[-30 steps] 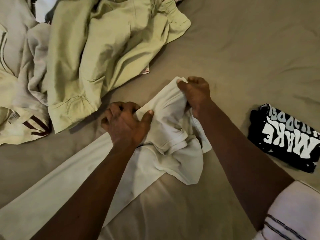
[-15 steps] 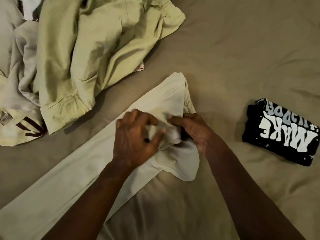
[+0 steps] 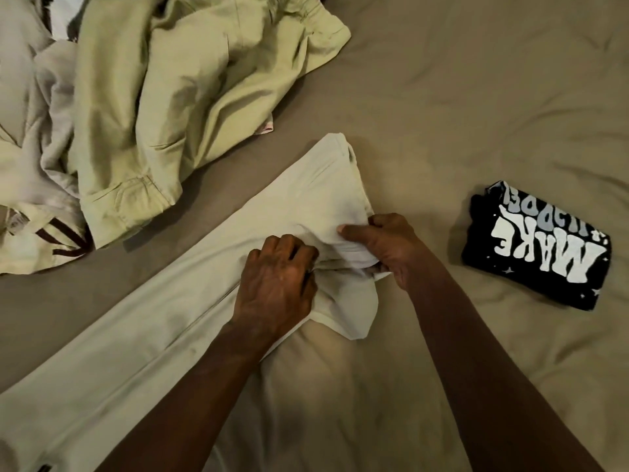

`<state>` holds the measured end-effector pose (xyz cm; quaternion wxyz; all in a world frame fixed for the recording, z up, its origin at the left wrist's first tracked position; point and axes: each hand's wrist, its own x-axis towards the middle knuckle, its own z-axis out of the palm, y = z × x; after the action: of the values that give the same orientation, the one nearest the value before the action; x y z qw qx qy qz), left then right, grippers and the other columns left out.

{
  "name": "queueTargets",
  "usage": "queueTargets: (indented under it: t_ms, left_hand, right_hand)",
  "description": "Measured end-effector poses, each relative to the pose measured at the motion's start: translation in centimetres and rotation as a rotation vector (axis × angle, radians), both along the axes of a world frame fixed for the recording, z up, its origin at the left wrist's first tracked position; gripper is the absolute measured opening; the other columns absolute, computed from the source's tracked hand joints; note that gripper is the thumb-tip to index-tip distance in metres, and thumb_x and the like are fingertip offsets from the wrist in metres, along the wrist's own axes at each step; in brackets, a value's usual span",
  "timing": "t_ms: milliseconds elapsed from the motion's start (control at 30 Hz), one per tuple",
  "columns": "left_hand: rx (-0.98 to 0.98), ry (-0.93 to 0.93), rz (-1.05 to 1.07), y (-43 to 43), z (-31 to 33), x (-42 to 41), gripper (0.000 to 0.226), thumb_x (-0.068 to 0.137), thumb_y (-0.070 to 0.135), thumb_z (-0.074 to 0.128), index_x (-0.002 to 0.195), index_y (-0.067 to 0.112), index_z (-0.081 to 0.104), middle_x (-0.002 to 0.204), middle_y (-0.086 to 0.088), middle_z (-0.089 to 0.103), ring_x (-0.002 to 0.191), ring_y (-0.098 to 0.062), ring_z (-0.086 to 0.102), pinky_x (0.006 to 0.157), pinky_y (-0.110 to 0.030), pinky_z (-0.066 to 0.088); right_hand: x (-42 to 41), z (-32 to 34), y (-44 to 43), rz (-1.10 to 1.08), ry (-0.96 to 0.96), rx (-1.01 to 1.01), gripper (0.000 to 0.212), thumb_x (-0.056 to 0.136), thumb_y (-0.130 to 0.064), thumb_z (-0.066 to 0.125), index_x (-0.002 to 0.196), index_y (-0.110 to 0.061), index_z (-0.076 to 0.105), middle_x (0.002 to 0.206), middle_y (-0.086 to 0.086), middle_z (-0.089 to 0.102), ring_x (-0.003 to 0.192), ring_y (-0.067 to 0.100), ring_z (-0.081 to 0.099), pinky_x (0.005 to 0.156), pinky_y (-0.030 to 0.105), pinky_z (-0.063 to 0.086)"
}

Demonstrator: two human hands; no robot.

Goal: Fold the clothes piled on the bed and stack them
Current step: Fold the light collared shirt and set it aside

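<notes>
A pale cream garment, long like trousers, lies stretched diagonally across the bed from the lower left to the centre. My left hand grips bunched fabric near its upper end, fingers curled into the cloth. My right hand pinches a white fold of the same garment just to the right, thumb on top. A folded black T-shirt with white lettering lies alone at the right. An unfolded heap of light green clothes fills the upper left.
The tan bedsheet spreads bare across the upper right. A cream garment with dark stripes and a greyish cloth lie at the left edge under the green heap.
Both hands came down from the garment's top end to its middle and drew together. The upper end now lies flat; the right hand shifted right, pinching a white fold.
</notes>
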<state>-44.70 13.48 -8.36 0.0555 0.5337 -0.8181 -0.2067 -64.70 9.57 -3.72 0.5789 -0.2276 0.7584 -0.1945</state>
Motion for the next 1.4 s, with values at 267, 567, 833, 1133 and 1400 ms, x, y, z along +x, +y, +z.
queueTargets:
  t_ms: [267,567,833,1133,1400]
  left_hand:
    - [0.322,0.647,0.452,-2.2,2.4,1.1,0.008,0.093,0.028,0.061,0.094,0.024,0.068,0.088,0.010,0.070,0.083,-0.014,0.066,0.073,-0.031,0.054]
    - [0.560,0.627,0.897,-8.0,-0.3,3.5,0.023,0.076,0.036,0.078,0.096,0.031,0.068,0.097,0.000,0.070,0.086,-0.027,0.070,0.086,-0.053,0.060]
    - [-0.088,0.239,0.429,-3.6,1.0,1.8,0.031,0.093,0.040,0.069,0.119,0.025,0.062,0.117,-0.001,0.056,0.107,-0.023,0.056,0.088,-0.043,0.049]
    - [0.202,0.080,0.181,-15.7,4.1,-5.4,0.063,0.090,0.008,0.058,0.149,0.024,0.042,0.148,-0.010,0.041,0.125,-0.033,0.056,0.099,-0.041,0.045]
    - [0.309,-0.181,-0.206,-22.2,2.3,-8.2,0.039,0.090,0.030,0.069,0.126,0.016,0.070,0.128,-0.009,0.068,0.118,-0.034,0.062,0.086,-0.029,0.041]
  right_hand:
    - [0.3,1.4,-0.6,-0.132,0.132,-0.233,0.040,0.090,-0.025,0.069,0.130,-0.030,0.061,0.105,0.005,0.072,0.065,0.025,0.071,0.065,0.041,0.058]
    - [4.2,-0.7,-4.4,0.029,0.018,-0.405,0.046,0.098,-0.019,0.065,0.142,-0.027,0.055,0.119,-0.002,0.070,0.092,0.018,0.072,0.081,0.032,0.057]
    - [0.9,-4.8,-1.5,0.211,0.725,-0.235,0.051,0.090,-0.041,0.070,0.134,-0.019,0.057,0.126,0.009,0.063,0.121,0.031,0.055,0.100,0.041,0.047]
    - [-1.3,-4.0,0.8,0.092,0.868,-0.154,0.045,0.094,-0.057,0.056,0.121,-0.021,0.060,0.116,0.010,0.063,0.109,0.035,0.060,0.086,0.043,0.049]
    - [-5.8,-3.6,3.6,0.040,0.341,-0.175,0.034,0.084,-0.004,0.070,0.109,-0.027,0.064,0.092,-0.003,0.070,0.081,0.025,0.071,0.061,0.028,0.056]
